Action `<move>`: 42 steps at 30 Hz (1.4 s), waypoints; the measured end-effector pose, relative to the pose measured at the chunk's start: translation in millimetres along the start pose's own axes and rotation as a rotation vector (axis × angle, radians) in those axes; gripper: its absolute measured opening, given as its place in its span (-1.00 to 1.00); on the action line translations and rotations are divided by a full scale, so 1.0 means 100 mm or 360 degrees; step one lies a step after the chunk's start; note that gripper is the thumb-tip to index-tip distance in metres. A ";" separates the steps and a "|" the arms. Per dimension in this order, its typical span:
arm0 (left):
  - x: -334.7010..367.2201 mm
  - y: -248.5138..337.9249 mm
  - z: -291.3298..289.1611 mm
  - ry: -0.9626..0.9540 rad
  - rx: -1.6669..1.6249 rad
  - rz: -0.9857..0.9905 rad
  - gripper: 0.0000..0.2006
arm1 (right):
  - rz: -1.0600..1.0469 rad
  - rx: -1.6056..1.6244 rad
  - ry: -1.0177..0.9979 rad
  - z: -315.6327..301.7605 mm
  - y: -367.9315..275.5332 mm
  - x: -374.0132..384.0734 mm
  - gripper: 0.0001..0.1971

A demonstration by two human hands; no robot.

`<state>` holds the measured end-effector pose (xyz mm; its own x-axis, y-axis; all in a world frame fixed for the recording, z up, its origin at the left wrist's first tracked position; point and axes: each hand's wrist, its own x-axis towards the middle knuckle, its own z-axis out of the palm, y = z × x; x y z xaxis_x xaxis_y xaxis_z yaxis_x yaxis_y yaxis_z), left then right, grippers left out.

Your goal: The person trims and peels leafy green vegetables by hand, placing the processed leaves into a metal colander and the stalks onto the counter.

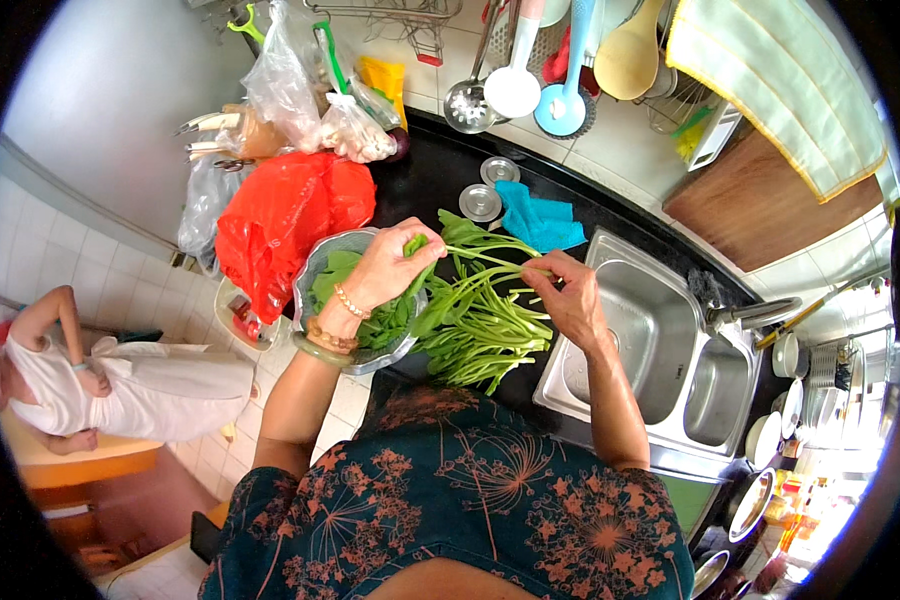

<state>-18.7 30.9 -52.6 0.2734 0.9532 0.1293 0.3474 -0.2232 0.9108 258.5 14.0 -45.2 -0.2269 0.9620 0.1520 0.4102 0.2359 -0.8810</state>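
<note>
My left hand [398,262], with bracelets at the wrist, is closed round the leafy part of a green vegetable above a clear bowl [400,352]. Between my hands stretch the long pale-green stems [485,252], whose far end my right hand [567,298] pinches near the sink's left edge. Torn green leaves [338,270] lie inside the bowl, partly hidden by my left hand and wrist. A heap of leafy greens [490,340] with long stems rests on the black counter, right of the bowl and beneath my hands.
A double steel sink [650,330] with a tap [755,312] is at the right. Behind the greens lie a turquoise cloth [540,218] and two round metal lids. A red plastic bag [295,210] stands at the left. Utensils hang above; another person [120,385] stands at far left.
</note>
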 end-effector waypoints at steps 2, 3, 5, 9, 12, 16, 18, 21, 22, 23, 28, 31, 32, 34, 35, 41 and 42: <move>-0.01 -0.08 -0.06 0.0220 -0.0477 -0.0337 -0.85 | 0.0118 0.0075 -0.0013 0.00 0.00 -0.01 -0.84; -0.02 -0.12 -0.10 0.0328 -0.0717 -0.0503 -0.85 | 0.0175 0.0103 0.0015 -0.03 0.06 -0.02 -0.84; -0.06 -0.16 -0.15 0.0326 -0.0994 -0.0540 -0.82 | 0.0226 0.0184 0.0051 -0.03 0.11 -0.01 -0.85; -0.10 -0.13 -0.19 -0.0291 -0.0956 -0.0541 -0.76 | 0.0246 0.0457 0.0040 0.00 0.22 0.04 -0.84; -0.18 0.06 -0.16 -0.0574 -0.0983 -0.0666 -0.73 | 0.0282 0.0601 0.0011 0.00 0.25 0.08 -0.84; -0.22 0.14 -0.20 -0.0591 -0.0695 -0.0616 -0.74 | 0.0147 0.0701 0.0052 0.00 0.34 0.06 -0.86; -0.22 0.22 -0.20 -0.0582 -0.0561 -0.0592 -0.75 | 0.0098 0.0729 0.0060 0.00 0.34 0.05 -0.88; -0.17 0.28 -0.17 -0.0584 -0.0268 -0.0427 -0.77 | 0.0072 0.0683 0.0038 -0.02 0.30 0.04 -0.90; -0.16 0.29 -0.16 -0.0588 -0.0154 -0.0352 -0.77 | 0.0070 0.0639 0.0017 -0.02 0.29 0.04 -0.90; -0.15 0.30 -0.15 -0.0599 -0.0108 -0.0334 -0.77 | 0.0068 0.0594 -0.0003 -0.03 0.27 0.03 -0.90; -0.14 0.17 -0.12 -0.0455 0.0014 -0.0253 -0.79 | 0.0087 0.0402 -0.0014 -0.05 0.19 0.00 -0.88; -0.16 -0.01 0.00 -0.0133 -0.0618 -0.0466 -0.81 | 0.0025 0.0187 0.0002 -0.04 0.13 -0.02 -0.85; -0.17 -0.07 -0.01 -0.0099 -0.0737 -0.0566 -0.85 | 0.0008 0.0122 0.0014 -0.03 0.12 -0.02 -0.85; -0.18 -0.13 -0.04 0.0090 -0.1236 -0.0740 -0.85 | 0.0112 0.0351 0.0090 -0.02 0.23 -0.02 -0.83; -0.19 -0.16 -0.05 0.0188 -0.1485 -0.0826 -0.85 | 0.0163 0.0466 0.0128 -0.02 0.27 -0.02 -0.83; -0.30 -0.09 0.11 -0.0356 -0.1594 -0.0971 -0.78 | 0.0229 0.0640 0.0027 0.09 0.28 0.09 -0.79; -0.32 -0.02 0.16 -0.0373 -0.1696 -0.1008 -0.77 | 0.0194 0.0640 0.0015 0.12 0.29 0.11 -0.80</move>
<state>-14.2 -2.5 -65.1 0.5140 0.7494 -0.4174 -0.3888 0.6373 0.6653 257.7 29.6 -74.4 -0.1893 0.9812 0.0382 0.0556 0.0495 -0.9972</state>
